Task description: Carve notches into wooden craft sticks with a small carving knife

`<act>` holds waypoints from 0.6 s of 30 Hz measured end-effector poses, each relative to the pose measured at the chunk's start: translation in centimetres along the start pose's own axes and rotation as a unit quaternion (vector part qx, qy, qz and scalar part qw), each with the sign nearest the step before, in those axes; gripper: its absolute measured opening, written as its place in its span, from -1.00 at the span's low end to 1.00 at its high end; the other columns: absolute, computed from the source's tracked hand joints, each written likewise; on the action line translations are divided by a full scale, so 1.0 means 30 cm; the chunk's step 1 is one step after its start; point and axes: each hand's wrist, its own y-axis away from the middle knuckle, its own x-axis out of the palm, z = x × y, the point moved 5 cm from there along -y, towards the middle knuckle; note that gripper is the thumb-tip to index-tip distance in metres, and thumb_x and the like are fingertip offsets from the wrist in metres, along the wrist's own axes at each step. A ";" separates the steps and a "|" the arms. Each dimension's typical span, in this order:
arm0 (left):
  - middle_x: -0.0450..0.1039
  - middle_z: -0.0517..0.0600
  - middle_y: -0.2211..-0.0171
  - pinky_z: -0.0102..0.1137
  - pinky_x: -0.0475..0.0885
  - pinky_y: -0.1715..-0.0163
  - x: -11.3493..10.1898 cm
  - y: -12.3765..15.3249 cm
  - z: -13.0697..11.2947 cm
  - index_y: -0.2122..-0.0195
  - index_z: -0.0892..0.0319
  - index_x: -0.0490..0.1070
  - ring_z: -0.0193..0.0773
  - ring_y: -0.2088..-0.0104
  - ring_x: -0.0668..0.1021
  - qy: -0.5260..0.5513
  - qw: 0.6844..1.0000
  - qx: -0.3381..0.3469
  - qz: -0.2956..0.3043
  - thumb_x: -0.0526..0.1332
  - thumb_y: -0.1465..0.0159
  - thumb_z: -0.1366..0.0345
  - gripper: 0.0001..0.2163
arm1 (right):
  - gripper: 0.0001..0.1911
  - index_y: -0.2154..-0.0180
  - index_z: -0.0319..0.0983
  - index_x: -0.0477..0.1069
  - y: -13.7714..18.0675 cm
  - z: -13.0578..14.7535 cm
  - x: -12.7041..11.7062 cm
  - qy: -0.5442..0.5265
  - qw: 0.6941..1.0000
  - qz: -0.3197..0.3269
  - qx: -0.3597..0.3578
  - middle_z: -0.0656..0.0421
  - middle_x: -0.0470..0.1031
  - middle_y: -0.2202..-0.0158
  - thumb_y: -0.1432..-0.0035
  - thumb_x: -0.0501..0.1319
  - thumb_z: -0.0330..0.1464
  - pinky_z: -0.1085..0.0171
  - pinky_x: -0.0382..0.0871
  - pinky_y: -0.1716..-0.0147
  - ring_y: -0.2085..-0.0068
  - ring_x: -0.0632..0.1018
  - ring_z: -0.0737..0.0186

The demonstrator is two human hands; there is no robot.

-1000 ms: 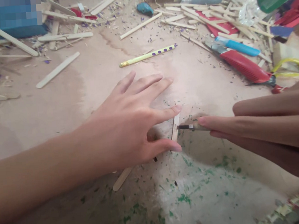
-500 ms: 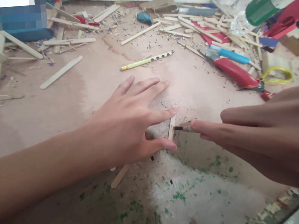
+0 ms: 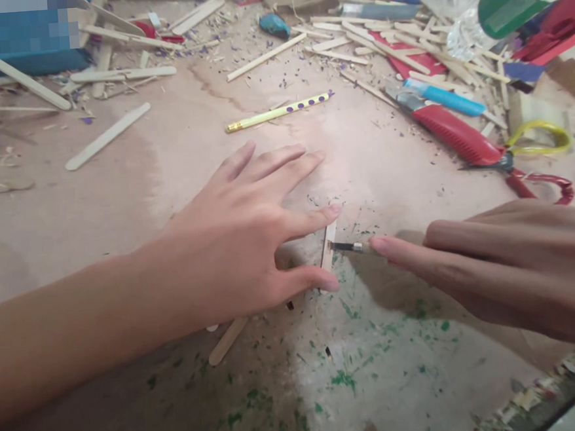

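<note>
Nearest, at the bottom of the frame, the worktop (image 3: 387,379) is scuffed with green marks. A rounded wooden stick (image 3: 227,343) pokes out from under the left forearm, low and left of centre.

Just beyond, the left hand (image 3: 240,238) lies palm down with its fingers spread; the thumb and forefinger press near the two ends of a short wooden strip (image 3: 326,257), which lies on the worktop near the middle of the frame. From the right of the frame, the right hand (image 3: 508,269) pinches a small knife (image 3: 356,247) in its fingers, the dark blade meeting the strip between the left thumb and forefinger.

The step in hand seems to be cutting or trimming the strip partway along. The next move calls for a steady strip and short, controlled strokes, with the edge kept clear of those two fingertips.

Farther off lie a yellow pencil (image 3: 280,112), above centre, and a red-handled cutter (image 3: 459,134) to its right. A plastic bottle (image 3: 509,4) fills the upper right corner, beside heaped loose sticks (image 3: 418,45).
</note>
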 end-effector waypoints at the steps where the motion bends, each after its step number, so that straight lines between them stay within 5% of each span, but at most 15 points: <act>1: 0.36 0.13 -0.78 0.48 0.24 -0.79 0.000 0.000 0.000 -0.49 -0.25 0.74 0.45 -0.74 0.43 0.001 1.000 0.000 0.000 0.40 -0.60 -0.38 -0.41 | -0.44 -0.66 -0.07 0.32 -0.004 -0.007 0.001 -0.015 1.000 0.002 0.001 0.22 0.66 0.20 -0.80 0.10 -0.43 0.00 0.31 0.43 0.44 0.49 0.16; 12: 0.39 0.19 -0.76 0.45 0.23 -0.78 0.002 -0.001 -0.004 -0.46 -0.19 0.77 0.45 -0.73 0.45 0.004 1.000 -0.004 -0.002 0.44 -0.59 -0.34 -0.43 | -0.42 -0.74 -0.07 0.31 -0.028 -0.051 -0.006 -0.138 0.990 -0.009 0.004 0.24 0.59 0.28 -0.89 -0.01 -0.33 0.04 0.25 0.42 0.44 0.47 0.19; 18: 0.40 0.19 -0.75 0.45 0.26 -0.76 0.004 -0.003 -0.007 -0.43 -0.17 0.78 0.44 -0.71 0.49 -0.013 1.000 0.000 -0.001 0.46 -0.57 -0.37 -0.41 | -0.53 -0.54 -0.06 0.49 -0.070 -0.046 -0.034 -0.131 0.991 -0.012 0.006 0.28 0.50 0.35 -0.90 -0.03 -0.35 0.03 0.30 0.42 0.51 0.32 0.16</act>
